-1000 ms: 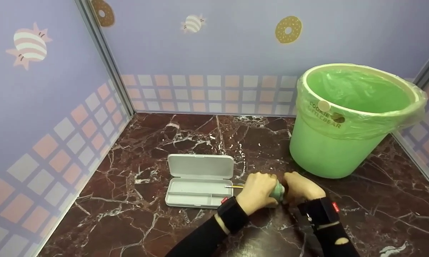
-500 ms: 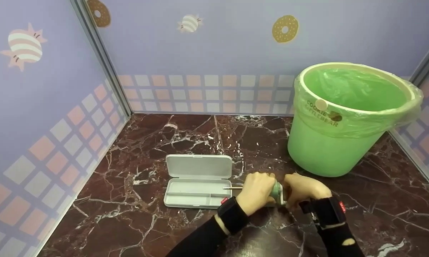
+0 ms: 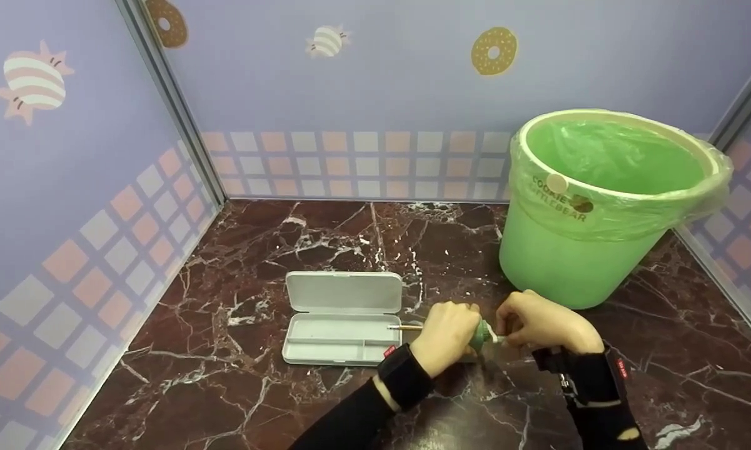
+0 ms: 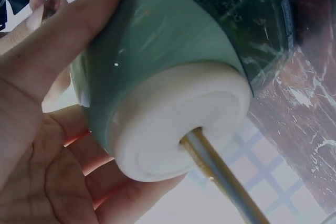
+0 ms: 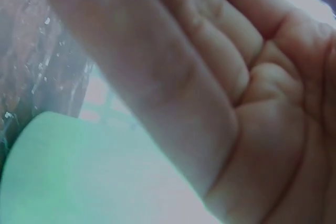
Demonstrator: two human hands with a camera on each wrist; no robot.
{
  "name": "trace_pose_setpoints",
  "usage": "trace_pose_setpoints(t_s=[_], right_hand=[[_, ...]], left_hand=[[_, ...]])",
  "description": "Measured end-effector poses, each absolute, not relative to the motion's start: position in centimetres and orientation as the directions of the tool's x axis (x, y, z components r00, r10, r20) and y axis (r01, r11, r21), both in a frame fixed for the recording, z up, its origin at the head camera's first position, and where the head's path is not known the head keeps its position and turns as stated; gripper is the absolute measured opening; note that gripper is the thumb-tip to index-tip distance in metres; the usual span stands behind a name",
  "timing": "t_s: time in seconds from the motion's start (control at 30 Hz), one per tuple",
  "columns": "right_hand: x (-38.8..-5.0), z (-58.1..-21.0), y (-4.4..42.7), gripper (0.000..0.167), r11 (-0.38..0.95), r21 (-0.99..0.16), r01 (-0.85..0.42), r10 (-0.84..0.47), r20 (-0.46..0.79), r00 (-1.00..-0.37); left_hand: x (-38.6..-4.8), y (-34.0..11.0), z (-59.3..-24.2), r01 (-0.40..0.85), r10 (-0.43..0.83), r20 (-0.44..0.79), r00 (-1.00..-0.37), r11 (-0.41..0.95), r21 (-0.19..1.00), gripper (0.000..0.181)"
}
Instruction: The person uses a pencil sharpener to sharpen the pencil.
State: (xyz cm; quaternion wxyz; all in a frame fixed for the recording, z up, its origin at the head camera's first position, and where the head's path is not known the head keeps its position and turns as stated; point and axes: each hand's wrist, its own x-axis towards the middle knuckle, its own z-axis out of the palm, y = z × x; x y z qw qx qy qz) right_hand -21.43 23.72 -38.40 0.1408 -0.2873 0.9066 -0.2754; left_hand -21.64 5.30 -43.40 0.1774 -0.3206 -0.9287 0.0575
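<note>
A green pencil sharpener (image 3: 479, 338) with a white crank lies in my left hand (image 3: 447, 332), whose fingers wrap round its body. In the left wrist view the sharpener (image 4: 163, 35) shows its round white end and a dark see-through drawer (image 4: 249, 27). A pencil (image 4: 223, 174) sticks out of the hole in that white end. In the head view the pencil (image 3: 405, 327) points left, over the edge of the pencil case. My right hand (image 3: 544, 322) pinches the crank's handle at the sharpener's right end. Its curled fingers fill the right wrist view, where the handle is hidden.
The grey-white pencil case (image 3: 331, 327) stands with its lid (image 3: 344, 292) up, left of my hands. Behind my right hand is a green bin (image 3: 569, 259) lined with a clear bag. Patterned walls (image 3: 381, 81) border the marble-look table (image 3: 225, 387).
My right hand has turned the crank, shifting up and to the right, and more of the white crank arm shows. The left hand keeps its grip on the sharpener. The view has drifted slightly.
</note>
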Motion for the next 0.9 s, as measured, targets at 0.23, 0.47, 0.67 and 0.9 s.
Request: trace_pose_setpoints(t_s=[0.23, 0.47, 0.67, 0.9], right_hand=[[-21.5, -38.3, 23.4, 0.016, 0.693, -0.491, -0.528, -0.569, 0.076, -0.818], [-21.9, -38.7, 23.2, 0.017, 0.716, -0.444, -0.538, -0.512, 0.190, -0.838], [-22.9, -39.8, 22.7, 0.018, 0.766, -0.417, -0.489, -0.413, 0.263, -0.872], [-24.2, -41.9, 22.2, 0.017, 0.808, -0.415, -0.419, -0.331, 0.269, -0.904]], left_hand=[[-21.7, 5.0, -43.4, 0.588, 0.649, 0.298, -0.700, 0.761, -0.275, 0.049], [-21.8, 4.8, -43.5, 0.605, 0.673, 0.325, -0.665, 0.740, -0.294, 0.049], [-21.8, 4.9, -43.3, 0.613, 0.678, 0.289, -0.676, 0.734, -0.291, 0.055], [-21.8, 5.0, -43.3, 0.610, 0.678, 0.271, -0.683, 0.734, -0.300, 0.055]])
